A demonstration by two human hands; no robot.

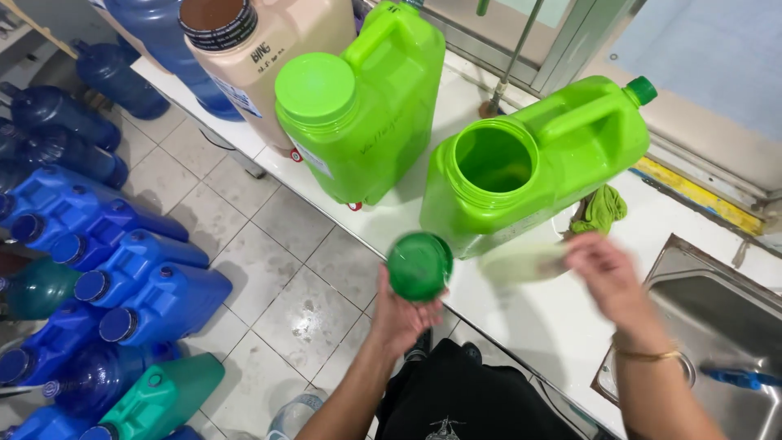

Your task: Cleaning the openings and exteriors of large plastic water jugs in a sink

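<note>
My left hand (401, 316) holds a round green lid (419, 266) up in front of me, just below an open green jug (529, 167) on the white counter (521, 318). The jug's wide mouth is uncovered and a small green cap sits on its spout. My right hand (607, 273) hovers over the counter to the right of the lid, blurred by motion, with a pale blurred thing (521, 262) at its fingertips; what that thing is cannot be made out. A second green jug (362, 106) with its lid on stands to the left.
A beige jug (261, 49) and blue jugs stand farther along the counter. A green cloth (601, 210) lies behind the open jug. A steel sink (717, 326) is at the right. Several blue and teal jugs (106, 277) crowd the tiled floor at the left.
</note>
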